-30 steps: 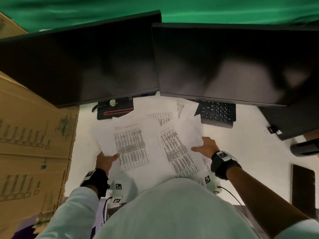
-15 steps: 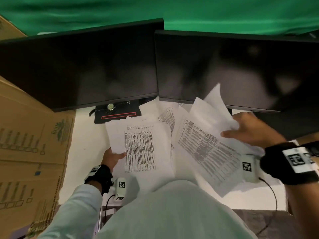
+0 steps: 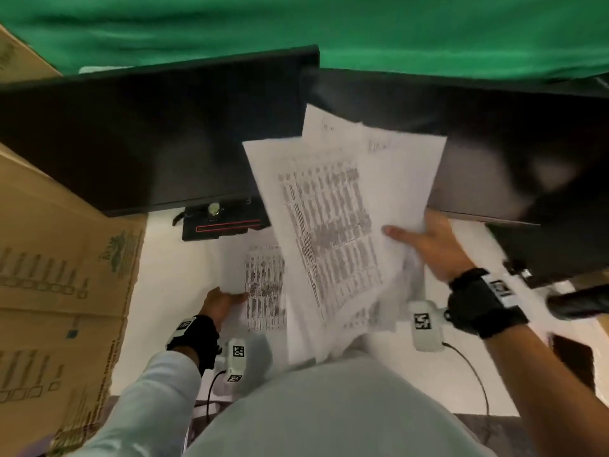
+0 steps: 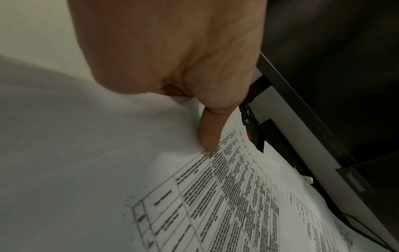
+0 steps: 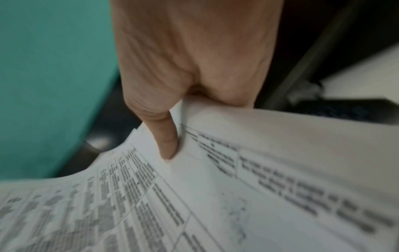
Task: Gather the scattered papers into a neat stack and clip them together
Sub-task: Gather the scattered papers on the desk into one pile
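My right hand (image 3: 405,235) grips several printed sheets (image 3: 329,225) by their right edge and holds them fanned and tilted above the white desk (image 3: 171,258), in front of the monitors. In the right wrist view the thumb (image 5: 166,145) lies on top of the held sheets (image 5: 237,187), and the fingers are hidden beneath. One more printed sheet (image 3: 263,285) lies flat on the desk. My left hand (image 3: 230,296) pinches its left edge, with the thumb (image 4: 208,136) pressing on that sheet (image 4: 215,204). A small dark clip-like object (image 3: 517,268) shows blurred by the right monitor's foot.
Two black monitors (image 3: 148,133) (image 3: 527,153) stand across the back, and a black stand base with a red line (image 3: 224,225) sits under the left one. A large cardboard box (image 3: 49,275) borders the desk's left side. Dark objects (image 3: 580,305) lie at the right edge.
My right hand has lifted the gathered sheets off the desk and swung them up and left, in front of the monitors. The left hand stays on the left sheet.
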Demonstrator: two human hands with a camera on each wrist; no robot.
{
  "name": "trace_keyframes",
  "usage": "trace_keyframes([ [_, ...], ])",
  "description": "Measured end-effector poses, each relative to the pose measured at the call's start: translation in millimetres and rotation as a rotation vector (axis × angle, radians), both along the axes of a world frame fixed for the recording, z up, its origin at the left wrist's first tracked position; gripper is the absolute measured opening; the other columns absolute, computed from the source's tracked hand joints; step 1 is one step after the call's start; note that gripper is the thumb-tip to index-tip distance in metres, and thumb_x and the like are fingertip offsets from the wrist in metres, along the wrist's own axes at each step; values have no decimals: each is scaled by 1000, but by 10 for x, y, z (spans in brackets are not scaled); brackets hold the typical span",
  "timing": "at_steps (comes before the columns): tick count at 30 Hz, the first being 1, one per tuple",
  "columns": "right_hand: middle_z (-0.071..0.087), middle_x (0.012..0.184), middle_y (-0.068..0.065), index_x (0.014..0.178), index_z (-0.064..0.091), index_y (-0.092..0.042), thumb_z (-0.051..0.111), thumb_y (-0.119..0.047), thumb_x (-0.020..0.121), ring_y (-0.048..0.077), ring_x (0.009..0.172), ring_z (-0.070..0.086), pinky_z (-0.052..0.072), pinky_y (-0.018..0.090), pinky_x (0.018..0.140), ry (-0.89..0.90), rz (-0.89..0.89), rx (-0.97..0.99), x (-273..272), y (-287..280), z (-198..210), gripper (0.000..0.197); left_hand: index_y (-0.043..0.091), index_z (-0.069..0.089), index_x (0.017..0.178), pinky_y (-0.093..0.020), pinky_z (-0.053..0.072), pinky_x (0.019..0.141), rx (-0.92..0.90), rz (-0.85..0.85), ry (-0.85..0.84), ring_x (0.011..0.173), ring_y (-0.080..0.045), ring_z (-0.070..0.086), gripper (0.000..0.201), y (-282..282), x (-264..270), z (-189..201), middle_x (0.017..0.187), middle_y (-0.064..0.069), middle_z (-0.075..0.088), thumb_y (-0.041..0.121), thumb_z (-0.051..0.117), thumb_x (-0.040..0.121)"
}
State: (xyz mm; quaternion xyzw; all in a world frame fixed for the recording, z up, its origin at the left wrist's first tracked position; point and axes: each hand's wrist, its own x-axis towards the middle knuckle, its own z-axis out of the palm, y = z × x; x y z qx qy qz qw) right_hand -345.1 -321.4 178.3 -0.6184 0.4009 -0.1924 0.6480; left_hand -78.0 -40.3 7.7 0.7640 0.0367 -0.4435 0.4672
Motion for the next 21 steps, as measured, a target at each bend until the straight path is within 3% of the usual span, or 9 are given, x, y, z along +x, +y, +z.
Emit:
trace_keyframes([
  [3, 67, 125, 4, 126, 58, -11, 75, -14, 81, 20, 114, 63, 47, 39, 102, 145, 64, 203, 197, 145, -663, 48, 3, 67, 111, -40, 47, 96, 0, 29, 43, 92, -28, 65, 33, 30, 3, -9, 105, -15, 72, 15, 75, 82],
  [6, 55, 135, 0, 137, 45, -7, 62, -5, 91, 19, 126, 51, 36, 31, 106, 273, 213, 375, 362, 328, -942, 49, 15, 64, 123, -51, 45, 103, -7, 83, 205, 117, -37, 61, 66, 77, 33, -107, 124, -11, 67, 62, 68, 77],
  [7, 51, 136, -1, 140, 39, -8, 58, -3, 93, 17, 125, 47, 33, 28, 104, 327, 273, 397, 421, 392, -992, 51, 21, 61, 129, -54, 42, 105, -55, 113, 292, 120, -38, 59, 73, 71, 25, -96, 129, -11, 64, 71, 64, 75],
  [10, 38, 150, 3, 150, 26, -12, 52, -4, 94, 23, 135, 39, 30, 33, 110, 508, 465, 305, 592, 559, -1120, 62, 31, 59, 129, -42, 35, 109, -80, 116, 257, 117, -24, 58, 72, 36, 70, -65, 129, -4, 64, 80, 51, 77],
  [12, 30, 155, 3, 152, 18, -13, 50, -7, 94, 25, 140, 33, 27, 37, 115, 573, 538, 213, 684, 664, -1163, 66, 35, 56, 135, -44, 31, 113, -95, 111, 258, 127, -24, 52, 89, 30, 102, -80, 136, 2, 60, 88, 56, 64],
  [14, 29, 155, 2, 153, 13, -13, 49, -11, 96, 25, 141, 32, 28, 36, 113, 582, 596, 211, 730, 755, -1200, 67, 26, 61, 131, -44, 37, 110, -117, 77, 228, 127, -26, 55, 92, 64, 150, -286, 129, -1, 65, 77, 75, 56],
  [16, 29, 155, 2, 153, 13, -17, 52, -17, 96, 25, 141, 33, 31, 34, 110, 569, 712, 219, 756, 815, -1248, 69, 9, 71, 113, -43, 46, 102, -43, 16, 113, 112, -28, 66, 90, 74, 129, -329, 115, -9, 72, 56, 94, 40],
  [18, 39, 149, 3, 150, 23, -15, 56, -18, 95, 25, 137, 39, 33, 32, 108, 565, 730, 158, 745, 778, -1316, 64, 5, 74, 101, -46, 52, 97, 33, -30, -6, 101, -30, 69, 82, 75, 97, -287, 105, -11, 74, 47, 97, 35],
  [21, 50, 133, 10, 136, 43, -9, 62, -8, 87, 28, 124, 51, 42, 28, 96, 555, 267, -11, 669, 540, -1384, 53, 4, 72, 105, -41, 50, 95, -12, -31, -16, 100, -28, 68, 56, 91, 51, -241, 105, -10, 74, 26, 93, 58],
])
